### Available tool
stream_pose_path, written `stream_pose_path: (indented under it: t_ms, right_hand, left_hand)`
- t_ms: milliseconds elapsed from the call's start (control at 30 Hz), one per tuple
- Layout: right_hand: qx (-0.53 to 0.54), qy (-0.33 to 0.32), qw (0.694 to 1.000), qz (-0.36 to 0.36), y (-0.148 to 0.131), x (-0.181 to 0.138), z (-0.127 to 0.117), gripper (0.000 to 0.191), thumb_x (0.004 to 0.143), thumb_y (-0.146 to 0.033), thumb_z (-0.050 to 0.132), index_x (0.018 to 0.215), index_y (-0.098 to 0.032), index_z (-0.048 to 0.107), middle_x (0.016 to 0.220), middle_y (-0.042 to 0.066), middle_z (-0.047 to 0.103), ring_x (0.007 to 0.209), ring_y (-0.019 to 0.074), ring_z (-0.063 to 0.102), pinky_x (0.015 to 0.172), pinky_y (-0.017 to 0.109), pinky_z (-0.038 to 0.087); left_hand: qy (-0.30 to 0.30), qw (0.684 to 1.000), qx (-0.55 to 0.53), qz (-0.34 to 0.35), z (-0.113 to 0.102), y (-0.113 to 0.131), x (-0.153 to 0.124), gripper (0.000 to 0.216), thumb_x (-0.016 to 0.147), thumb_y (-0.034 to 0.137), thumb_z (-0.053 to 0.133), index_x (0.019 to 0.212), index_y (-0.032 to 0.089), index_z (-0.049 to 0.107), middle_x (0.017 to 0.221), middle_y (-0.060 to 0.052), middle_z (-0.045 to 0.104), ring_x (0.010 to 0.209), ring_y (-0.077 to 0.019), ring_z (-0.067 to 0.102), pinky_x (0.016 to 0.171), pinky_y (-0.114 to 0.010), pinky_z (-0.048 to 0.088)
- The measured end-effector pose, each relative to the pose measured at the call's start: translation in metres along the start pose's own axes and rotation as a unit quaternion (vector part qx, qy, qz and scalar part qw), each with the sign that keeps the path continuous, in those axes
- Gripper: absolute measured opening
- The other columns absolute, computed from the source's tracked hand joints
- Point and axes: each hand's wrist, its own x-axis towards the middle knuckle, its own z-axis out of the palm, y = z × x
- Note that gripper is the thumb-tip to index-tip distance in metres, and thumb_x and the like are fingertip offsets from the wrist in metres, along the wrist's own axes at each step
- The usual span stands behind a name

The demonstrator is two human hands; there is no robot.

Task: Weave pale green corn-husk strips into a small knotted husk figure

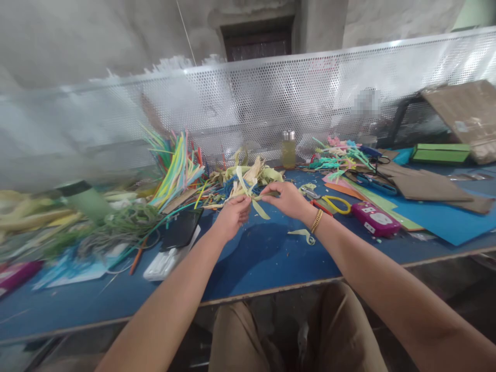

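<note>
My left hand [232, 213] and my right hand [284, 199] meet above the blue table [256, 258], both pinched on a bundle of pale yellow-green husk strips [248, 186]. One strip hangs down between the hands. A gold bangle sits on my right wrist. A curled scrap of strip [304, 235] lies on the table just below my right wrist. Behind the hands lies a heap of more husk pieces [251, 170].
Coloured straws [176, 165] fan up at left near a black phone [182, 227] on a white box. Yellow-handled scissors [335, 204], a pink device [375, 218], a small jar [289, 149], cardboard sheets and a green box lie right. A perforated metal screen backs the table.
</note>
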Motion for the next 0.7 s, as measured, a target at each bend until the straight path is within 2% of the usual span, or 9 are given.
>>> stream_pose_path:
  t_ms: [167, 333, 567, 700]
  right_hand:
    - [-0.01, 0.043, 0.999, 0.024, 0.006, 0.003, -0.007, 0.013, 0.081, -0.023, 0.067, 0.093, -0.021, 0.073, 0.097, 0.005, 0.074, 0.089, 0.0194, 0.066, 0.082, 0.033, 0.049]
    - [-0.001, 0.065, 0.998, 0.019, 0.014, 0.006, -0.01, 0.021, 0.079, -0.016, 0.065, 0.099, -0.019, 0.071, 0.101, 0.007, 0.073, 0.09, 0.0191, 0.067, 0.084, 0.034, 0.05]
    - [0.029, 0.094, 0.995, 0.008, 0.023, 0.008, -0.009, 0.035, 0.076, -0.006, 0.059, 0.109, -0.016, 0.066, 0.095, 0.007, 0.071, 0.087, 0.017, 0.067, 0.083, 0.032, 0.052]
    - [0.041, 0.117, 0.992, 0.015, 0.022, 0.008, -0.008, 0.032, 0.077, -0.006, 0.057, 0.106, -0.016, 0.066, 0.093, 0.007, 0.071, 0.084, 0.0163, 0.067, 0.08, 0.031, 0.052]
  left_hand:
    - [0.036, 0.996, 0.067, 0.051, -0.006, -0.003, 0.002, 0.037, 0.071, 0.042, 0.076, 0.068, 0.018, 0.049, 0.053, 0.009, 0.025, 0.043, -0.0041, 0.021, 0.042, -0.02, 0.013]
    - [0.062, 0.989, 0.115, 0.064, -0.011, -0.006, 0.005, 0.036, 0.072, 0.046, 0.075, 0.07, 0.018, 0.052, 0.053, 0.009, 0.025, 0.043, -0.0052, 0.022, 0.043, -0.021, 0.014]
    - [0.072, 0.992, 0.089, 0.059, -0.015, -0.006, 0.008, 0.035, 0.07, 0.043, 0.076, 0.07, 0.018, 0.051, 0.053, 0.008, 0.026, 0.045, -0.0057, 0.022, 0.044, -0.022, 0.013]
    - [0.075, 0.991, 0.092, 0.058, -0.015, -0.005, 0.008, 0.035, 0.071, 0.04, 0.075, 0.065, 0.018, 0.048, 0.056, 0.005, 0.037, 0.047, -0.0059, 0.03, 0.044, -0.021, 0.019]
